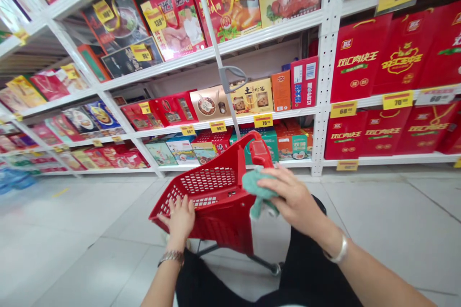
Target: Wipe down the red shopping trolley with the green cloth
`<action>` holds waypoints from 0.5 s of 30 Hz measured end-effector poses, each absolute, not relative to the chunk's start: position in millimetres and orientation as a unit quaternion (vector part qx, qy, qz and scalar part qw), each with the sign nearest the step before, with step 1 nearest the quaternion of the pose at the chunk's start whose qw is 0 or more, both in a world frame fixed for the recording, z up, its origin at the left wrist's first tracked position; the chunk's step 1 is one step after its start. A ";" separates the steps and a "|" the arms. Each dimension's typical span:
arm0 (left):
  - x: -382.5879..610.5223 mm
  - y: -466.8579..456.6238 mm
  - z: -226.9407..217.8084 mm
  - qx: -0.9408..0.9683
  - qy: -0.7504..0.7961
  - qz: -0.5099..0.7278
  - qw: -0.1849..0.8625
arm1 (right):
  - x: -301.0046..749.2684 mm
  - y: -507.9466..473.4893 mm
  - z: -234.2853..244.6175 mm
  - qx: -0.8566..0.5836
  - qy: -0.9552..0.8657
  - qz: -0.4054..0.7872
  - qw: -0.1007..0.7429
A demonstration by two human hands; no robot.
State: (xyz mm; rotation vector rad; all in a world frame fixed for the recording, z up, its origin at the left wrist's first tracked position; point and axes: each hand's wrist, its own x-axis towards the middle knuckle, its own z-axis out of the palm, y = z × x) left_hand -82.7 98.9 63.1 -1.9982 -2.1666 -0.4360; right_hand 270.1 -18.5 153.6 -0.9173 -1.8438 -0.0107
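A red plastic shopping cart (223, 228) with a perforated basket stands tilted in view, directly before my knees. Across its near rim lies my left hand (181, 218), fingers spread and reaching over the inner side. My right hand (293, 196) is closed on a green cloth (259, 187), bunched up with a part hanging below the fingers. The cloth is beside the cart's red handle (260, 151); whether it touches the handle I cannot tell. A grey pole (212, 24) with a clip rises behind the handle.
White metal shelves (326, 57) full of boxed foods with yellow price tags run along the far side. Red gift boxes (360, 57) fill the right section. Grey floor tiles (72, 230) surround the cart. A caster wheel (276, 269) shows below, near my legs.
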 end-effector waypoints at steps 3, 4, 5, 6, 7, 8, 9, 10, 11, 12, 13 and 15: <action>-33.4 92.6 81.4 -0.668 -0.709 -0.224 0.037 | 287.1 15.9 153.3 -0.421 -0.715 -0.051 0.556; -14.9 90.7 88.8 -0.677 -0.696 -0.241 0.010 | 288.5 27.0 150.0 -0.422 -0.715 -0.041 0.555; 2.9 89.1 96.6 -0.688 -0.678 -0.258 -0.014 | 287.9 36.3 146.0 -0.416 -0.722 -0.024 0.551; 19.3 87.8 104.5 -0.697 -0.663 -0.271 -0.039 | 285.6 43.1 142.0 -0.407 -0.733 -0.004 0.545; 33.8 86.5 112.2 -0.701 -0.653 -0.280 -0.064 | 282.2 47.3 138.9 -0.397 -0.744 0.014 0.538; 46.1 85.3 119.7 -0.703 -0.645 -0.285 -0.089 | 278.1 49.1 137.0 -0.387 -0.753 0.027 0.532; 56.3 83.9 126.4 -0.704 -0.640 -0.286 -0.111 | 273.7 49.0 136.4 -0.377 -0.761 0.036 0.527; 64.5 82.3 132.3 -0.708 -0.634 -0.284 -0.127 | 269.5 47.5 136.8 -0.367 -0.770 0.044 0.521; 70.8 80.3 137.1 -0.716 -0.626 -0.278 -0.134 | 265.6 45.4 137.9 -0.357 -0.776 0.052 0.517; 75.3 78.0 140.7 -0.729 -0.616 -0.270 -0.131 | 262.1 43.2 139.0 -0.351 -0.779 0.062 0.516; 78.2 75.4 143.1 -0.742 -0.607 -0.259 -0.122 | 259.3 41.3 139.7 -0.346 -0.779 0.073 0.518; 79.4 69.9 145.2 -0.760 -0.598 -0.234 -0.102 | 255.3 38.3 138.8 -0.344 -0.770 0.091 0.529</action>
